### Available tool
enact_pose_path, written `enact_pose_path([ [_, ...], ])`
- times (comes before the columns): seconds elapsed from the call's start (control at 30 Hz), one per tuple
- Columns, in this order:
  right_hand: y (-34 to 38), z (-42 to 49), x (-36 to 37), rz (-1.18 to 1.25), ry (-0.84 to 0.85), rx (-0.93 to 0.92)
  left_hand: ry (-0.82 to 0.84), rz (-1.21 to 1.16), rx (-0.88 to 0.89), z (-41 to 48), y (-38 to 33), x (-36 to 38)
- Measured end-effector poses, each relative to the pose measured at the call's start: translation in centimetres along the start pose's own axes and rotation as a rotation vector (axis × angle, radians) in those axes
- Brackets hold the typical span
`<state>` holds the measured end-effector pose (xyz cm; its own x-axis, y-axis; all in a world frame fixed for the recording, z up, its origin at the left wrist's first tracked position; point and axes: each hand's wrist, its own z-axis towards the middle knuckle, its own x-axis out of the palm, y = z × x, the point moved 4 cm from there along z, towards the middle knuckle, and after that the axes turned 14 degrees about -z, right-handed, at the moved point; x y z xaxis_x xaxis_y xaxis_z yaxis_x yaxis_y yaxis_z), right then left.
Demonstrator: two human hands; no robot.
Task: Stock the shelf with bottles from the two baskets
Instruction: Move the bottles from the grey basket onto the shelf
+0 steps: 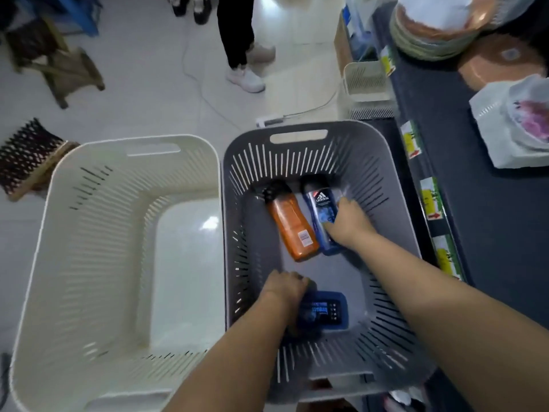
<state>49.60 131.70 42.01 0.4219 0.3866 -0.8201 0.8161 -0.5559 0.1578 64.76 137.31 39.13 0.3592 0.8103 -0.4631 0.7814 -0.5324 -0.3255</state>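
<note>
Both my hands reach down into the grey basket (297,130). My right hand (347,223) grips a blue bottle (319,209) lying at the far right of the basket floor. An orange bottle (292,228) with a black cap lies just left of it, untouched. Nearer me, my left hand (285,288) closes over the left end of a second blue bottle (325,310) lying flat. The white basket (89,162) to the left holds no bottles. The dark shelf (475,173) runs along the right edge.
On the shelf sit stacked plates (436,28) and a white plastic bag (517,120); price tags (430,200) line its edge. A small cream basket (367,81) stands beyond the grey one. A person's legs (240,46), a cable and wooden stools (56,63) are on the tiled floor.
</note>
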Motion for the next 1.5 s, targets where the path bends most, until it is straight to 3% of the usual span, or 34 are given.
enact_pose_path([
  [0.17, 0.7, 2.5, 1.3, 0.032, 0.019, -0.016, -0.077, 0.056, 0.033, 1.3, -1.1, 1.4],
  [0.33, 0.4, 2.9, 2.4, 0.041, 0.011, 0.032, -0.318, 0.243, 0.136, 1.3, -1.0, 0.2],
  [0.43, 0.4, 2.8, 2.7, -0.018, -0.010, 0.042, -0.390, 0.150, 0.070, 1.1, -0.2, 0.7],
  [0.53, 0.2, 2.4, 3.2, -0.088, 0.040, 0.076, -0.587, -0.271, -0.121, -0.1, 0.0, 0.6],
  [0.63, -0.6, 1.2, 4.0, -0.133, 0.120, 0.177, -0.805, -1.006, -0.565, -1.1, 0.9, 1.2],
  [0.7, -0.9, 0.6, 4.5, -0.154, 0.118, 0.223, -0.802, -1.309, -0.766, -0.9, 1.0, 2.1],
  [0.77, -1.2, 0.1, 4.9, -0.127, 0.110, 0.252, -0.683, -1.556, -0.824, 0.0, 0.6, 2.9],
  [0.83, -1.4, -0.2, 5.3, -0.081, 0.107, 0.254, -0.567, -1.673, -0.792, 0.9, 0.3, 3.4],
  [1.0, -1.9, -1.2, 3.9, 0.034, 0.039, 0.196, -0.499, -1.614, -0.726, 1.6, 1.2, 2.5],
  [1.13, -1.6, -2.8, 0.8, 0.205, -0.018, 0.188, -0.691, -1.501, -0.620, -0.8, 1.4, -1.3],
  [1.27, -1.2, -6.1, -3.5, 0.298, -0.195, 0.235, -0.861, -1.340, -0.446, -4.3, 1.1, -6.9],
  [1.5, -1.3, -16.7, -8.9, 0.418, -0.543, 0.296, -0.979, -1.027, 0.080, -11.6, -1.2, -13.3],
])
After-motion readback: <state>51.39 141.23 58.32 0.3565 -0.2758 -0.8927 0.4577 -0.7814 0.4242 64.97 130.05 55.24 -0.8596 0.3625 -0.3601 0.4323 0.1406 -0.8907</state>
